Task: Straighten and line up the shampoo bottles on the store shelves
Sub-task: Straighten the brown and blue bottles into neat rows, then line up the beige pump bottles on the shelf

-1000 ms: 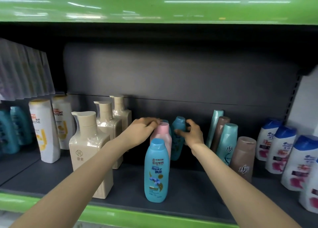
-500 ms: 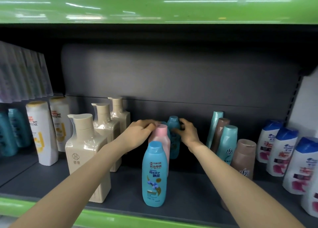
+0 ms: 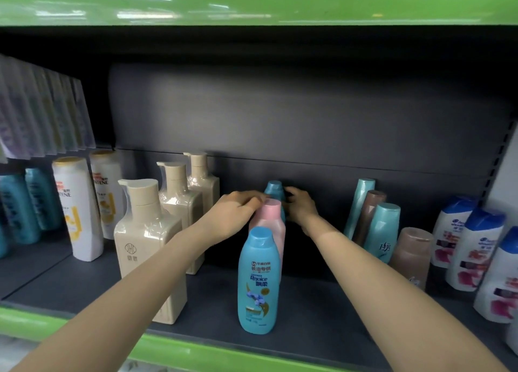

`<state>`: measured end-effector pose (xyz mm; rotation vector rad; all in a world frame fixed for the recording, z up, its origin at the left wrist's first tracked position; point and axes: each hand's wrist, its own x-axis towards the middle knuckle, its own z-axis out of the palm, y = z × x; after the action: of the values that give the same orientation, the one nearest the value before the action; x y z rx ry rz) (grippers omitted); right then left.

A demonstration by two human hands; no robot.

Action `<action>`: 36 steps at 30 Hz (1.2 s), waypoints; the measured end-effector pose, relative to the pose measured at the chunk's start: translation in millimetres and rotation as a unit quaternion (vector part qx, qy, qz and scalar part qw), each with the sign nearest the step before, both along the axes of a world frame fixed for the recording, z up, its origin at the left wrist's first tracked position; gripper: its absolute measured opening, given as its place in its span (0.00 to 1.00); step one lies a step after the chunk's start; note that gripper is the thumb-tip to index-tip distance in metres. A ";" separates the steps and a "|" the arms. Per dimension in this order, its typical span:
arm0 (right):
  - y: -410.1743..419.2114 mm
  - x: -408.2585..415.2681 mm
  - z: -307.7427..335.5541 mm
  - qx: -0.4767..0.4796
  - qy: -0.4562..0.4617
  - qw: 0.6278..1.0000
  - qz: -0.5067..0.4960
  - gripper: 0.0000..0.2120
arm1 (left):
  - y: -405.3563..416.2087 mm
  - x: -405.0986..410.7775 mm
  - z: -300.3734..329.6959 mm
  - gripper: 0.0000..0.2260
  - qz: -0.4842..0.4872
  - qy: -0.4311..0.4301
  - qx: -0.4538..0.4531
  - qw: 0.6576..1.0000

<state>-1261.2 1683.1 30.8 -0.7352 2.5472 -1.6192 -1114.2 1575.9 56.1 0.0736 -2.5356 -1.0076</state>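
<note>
Two hands meet: left hand (image 3: 234, 213) grips the smooth pink bottle (image 3: 270, 225), right hand (image 3: 301, 207) the rounded teal bottle (image 3: 274, 190).

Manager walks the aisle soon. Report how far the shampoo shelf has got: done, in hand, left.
Done: the beige pump bottles stand upright in a file front to back.
In hand: the left hand and right hand flank the rear teal bottle, behind the pink bottle and blue Rejoice bottle.
Left: the tall teal bottle and brown bottle lean; the Head & Shoulders bottles look staggered.

Dark back panel (image 3: 308, 113), green shelf edging (image 3: 252, 1)
</note>
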 end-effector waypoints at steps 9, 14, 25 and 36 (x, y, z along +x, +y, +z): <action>30.4 24.7 27.5 -0.027 0.092 0.995 -0.042 0.18 | 8.6 6.9 12.3 0.09 0.062 0.096 0.032 0.993; 39.7 63.2 56.8 -0.061 0.132 0.989 -0.017 0.11 | 19.1 35.8 24.2 0.08 0.080 0.165 0.009 0.983; 0.5 165.9 82.7 -0.061 0.158 0.976 0.139 0.11 | -5.4 131.2 24.0 0.07 0.185 0.291 0.006 0.939; -75.9 224.3 39.2 -0.031 0.093 0.992 0.083 0.19 | -112.4 169.0 -0.3 0.23 0.138 0.134 0.013 0.981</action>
<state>-1036.9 1607.1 70.0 -1.1214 2.4826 -1.6545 -945.2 1463.5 55.8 0.2708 -2.1952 -0.8751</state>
